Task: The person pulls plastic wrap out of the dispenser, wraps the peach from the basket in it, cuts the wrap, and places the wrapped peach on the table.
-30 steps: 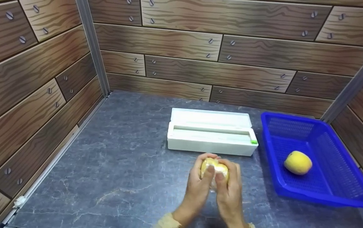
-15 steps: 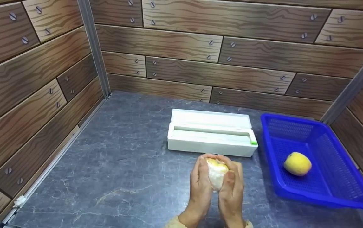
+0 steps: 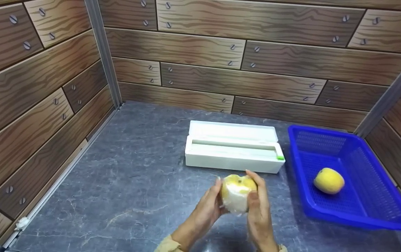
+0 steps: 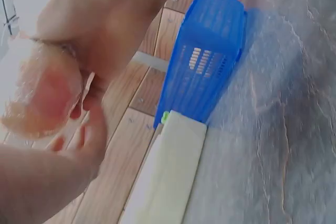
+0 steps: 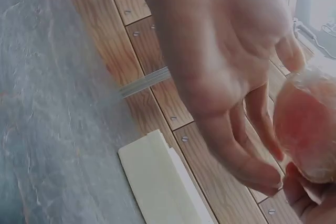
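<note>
A round yellow fruit [image 3: 239, 194] wrapped in clear cling film is held between both hands in the head view; a red patch on it shows in the left wrist view. My left hand [image 3: 203, 206] supports its left side, thumb upright against it and fingers reaching underneath. On the other side my right hand [image 3: 259, 210] grips it, with the thumb on the near face and fingers along the far right. Bunched film covers the near, lower part of the fruit. Partly hidden are the fingers beneath it.
Behind the hands stands a white cling-film box [image 3: 233, 162] with its lid raised and a green cutter at the right end. A blue plastic basket [image 3: 356, 220] to the right holds another yellow fruit [image 3: 329, 181]. Wood-patterned walls [image 3: 200, 49] enclose the grey marbled table [image 3: 130, 182].
The two hands, earlier cupped closely round the fruit, have parted somewhat. My left hand has shifted left and turned, so more of the wrapped fruit shows. Box and basket stay put.
</note>
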Available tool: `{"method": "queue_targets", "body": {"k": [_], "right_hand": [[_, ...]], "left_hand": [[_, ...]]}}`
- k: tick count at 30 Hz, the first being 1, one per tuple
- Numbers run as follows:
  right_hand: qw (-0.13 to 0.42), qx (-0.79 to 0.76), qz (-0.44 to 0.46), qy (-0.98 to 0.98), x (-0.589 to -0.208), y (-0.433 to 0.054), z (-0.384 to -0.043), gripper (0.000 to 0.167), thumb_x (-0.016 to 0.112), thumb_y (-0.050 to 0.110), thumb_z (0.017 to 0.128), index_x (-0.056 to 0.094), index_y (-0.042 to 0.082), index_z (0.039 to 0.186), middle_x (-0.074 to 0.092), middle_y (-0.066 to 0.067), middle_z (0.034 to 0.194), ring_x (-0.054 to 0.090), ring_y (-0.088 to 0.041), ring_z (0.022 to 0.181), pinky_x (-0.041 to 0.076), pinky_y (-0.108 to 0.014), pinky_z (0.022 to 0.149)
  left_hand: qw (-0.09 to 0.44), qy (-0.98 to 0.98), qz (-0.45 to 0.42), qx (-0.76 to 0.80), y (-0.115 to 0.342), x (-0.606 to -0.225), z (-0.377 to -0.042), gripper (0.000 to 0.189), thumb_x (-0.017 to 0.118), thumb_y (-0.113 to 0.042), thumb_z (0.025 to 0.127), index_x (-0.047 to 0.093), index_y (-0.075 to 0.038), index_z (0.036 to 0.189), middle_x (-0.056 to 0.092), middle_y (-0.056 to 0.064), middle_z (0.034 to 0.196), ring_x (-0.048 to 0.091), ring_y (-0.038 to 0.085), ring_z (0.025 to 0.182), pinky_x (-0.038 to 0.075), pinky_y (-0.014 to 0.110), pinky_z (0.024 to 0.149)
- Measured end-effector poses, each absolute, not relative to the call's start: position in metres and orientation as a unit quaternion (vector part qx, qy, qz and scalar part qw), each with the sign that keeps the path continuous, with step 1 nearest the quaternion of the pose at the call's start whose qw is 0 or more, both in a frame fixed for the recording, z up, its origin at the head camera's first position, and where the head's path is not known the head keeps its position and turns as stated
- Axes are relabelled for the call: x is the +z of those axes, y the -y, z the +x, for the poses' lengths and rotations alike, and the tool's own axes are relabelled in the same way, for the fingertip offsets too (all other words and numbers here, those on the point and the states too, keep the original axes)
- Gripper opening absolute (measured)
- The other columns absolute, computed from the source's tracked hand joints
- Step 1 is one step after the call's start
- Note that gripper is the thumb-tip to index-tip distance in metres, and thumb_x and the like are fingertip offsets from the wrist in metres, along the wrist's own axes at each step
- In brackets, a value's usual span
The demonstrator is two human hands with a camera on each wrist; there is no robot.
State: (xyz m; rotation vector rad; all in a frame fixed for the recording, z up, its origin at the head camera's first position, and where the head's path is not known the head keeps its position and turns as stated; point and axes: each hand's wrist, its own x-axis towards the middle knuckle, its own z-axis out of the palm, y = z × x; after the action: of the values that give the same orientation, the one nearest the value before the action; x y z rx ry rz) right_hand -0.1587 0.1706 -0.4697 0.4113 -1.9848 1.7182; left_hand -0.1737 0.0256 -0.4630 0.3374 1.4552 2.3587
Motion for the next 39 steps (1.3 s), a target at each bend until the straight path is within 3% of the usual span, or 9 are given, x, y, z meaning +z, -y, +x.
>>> {"method": "queue_targets", "body": {"k": [2,4,7,11,18,24,29,34,39], "right_hand": [[0.236,0.624,0.176,0.724,-0.473,-0.172,-0.159,0.042,0.041,0.011,0.111,0.045,-0.002,0.151,0.06,0.002,0.132,0.059,-0.007,0.113,0.048,-0.019,0.096],[0.227,0.624,0.2,0.721,-0.475,-0.174,-0.16,0.045,0.045,0.001,0.106,0.043,-0.005,0.151,0.06,0.002,0.135,0.06,-0.005,0.119,0.048,-0.016,0.101],[0.195,0.639,0.2,0.717,-0.477,-0.176,-0.161,0.05,0.044,-0.003,0.103,0.04,-0.005,0.153,0.059,0.0,0.14,0.059,-0.005,0.128,0.048,-0.015,0.106],[0.178,0.658,0.163,0.713,-0.478,-0.178,-0.162,0.049,0.037,0.003,0.107,0.038,-0.006,0.155,0.059,0.002,0.145,0.058,-0.008,0.131,0.047,-0.018,0.108],[0.183,0.647,0.109,0.732,-0.486,-0.183,-0.163,0.041,0.034,0.006,0.111,0.046,-0.009,0.147,0.064,0.009,0.132,0.067,-0.01,0.116,0.054,-0.023,0.099],[0.2,0.627,0.105,0.746,-0.493,-0.185,-0.163,0.037,0.035,0.004,0.111,0.05,-0.01,0.142,0.063,0.012,0.124,0.069,-0.008,0.108,0.056,-0.024,0.093],[0.172,0.61,0.08,0.769,-0.499,-0.188,-0.162,0.036,0.036,0.009,0.113,0.051,-0.006,0.142,0.062,-0.001,0.125,0.067,-0.006,0.105,0.058,-0.026,0.09],[0.119,0.597,0.047,0.792,-0.504,-0.191,-0.161,0.039,0.035,0.017,0.115,0.05,-0.004,0.145,0.06,-0.022,0.133,0.066,-0.005,0.104,0.058,-0.027,0.087],[0.075,0.577,0.035,0.813,-0.507,-0.194,-0.162,0.039,0.036,0.02,0.115,0.051,-0.005,0.143,0.059,-0.026,0.134,0.067,-0.008,0.102,0.059,-0.028,0.084]], "left_hand": [[0.205,-0.505,0.125,0.829,-0.02,-0.464,-0.175,0.066,0.026,-0.05,0.113,0.046,0.002,0.15,0.063,0.013,0.127,0.067,0.017,0.108,0.059,0.032,0.092],[0.214,-0.505,0.133,0.825,-0.014,-0.465,-0.177,0.064,0.03,-0.048,0.113,0.045,0.003,0.149,0.062,0.011,0.123,0.067,0.017,0.104,0.059,0.03,0.086],[0.203,-0.518,0.134,0.82,-0.007,-0.468,-0.181,0.059,0.042,-0.04,0.109,0.045,0.003,0.15,0.063,0.01,0.124,0.066,0.014,0.106,0.058,0.027,0.088],[0.185,-0.531,0.131,0.816,0.003,-0.471,-0.187,0.059,0.054,-0.028,0.104,0.043,0.0,0.155,0.062,0.012,0.135,0.066,0.013,0.11,0.058,0.028,0.096],[0.122,-0.606,0.131,0.775,0.027,-0.48,-0.2,0.065,0.068,-0.018,0.097,0.046,-0.008,0.157,0.065,0.024,0.136,0.069,0.016,0.108,0.058,0.03,0.096],[0.028,-0.721,0.128,0.681,0.047,-0.489,-0.214,0.068,0.083,-0.014,0.086,0.055,-0.014,0.148,0.063,0.022,0.138,0.064,0.024,0.117,0.055,0.037,0.1],[-0.054,-0.788,0.098,0.605,0.07,-0.499,-0.231,0.074,0.088,-0.01,0.078,0.057,-0.015,0.145,0.063,0.022,0.137,0.062,0.03,0.113,0.051,0.041,0.096],[-0.113,-0.8,0.058,0.586,0.095,-0.509,-0.252,0.08,0.085,0.004,0.073,0.052,-0.003,0.146,0.062,0.026,0.143,0.063,0.04,0.125,0.049,0.05,0.109],[-0.142,-0.817,0.017,0.558,0.113,-0.516,-0.268,0.084,0.082,0.01,0.072,0.047,0.003,0.148,0.056,0.03,0.147,0.055,0.046,0.136,0.041,0.058,0.118]]}}
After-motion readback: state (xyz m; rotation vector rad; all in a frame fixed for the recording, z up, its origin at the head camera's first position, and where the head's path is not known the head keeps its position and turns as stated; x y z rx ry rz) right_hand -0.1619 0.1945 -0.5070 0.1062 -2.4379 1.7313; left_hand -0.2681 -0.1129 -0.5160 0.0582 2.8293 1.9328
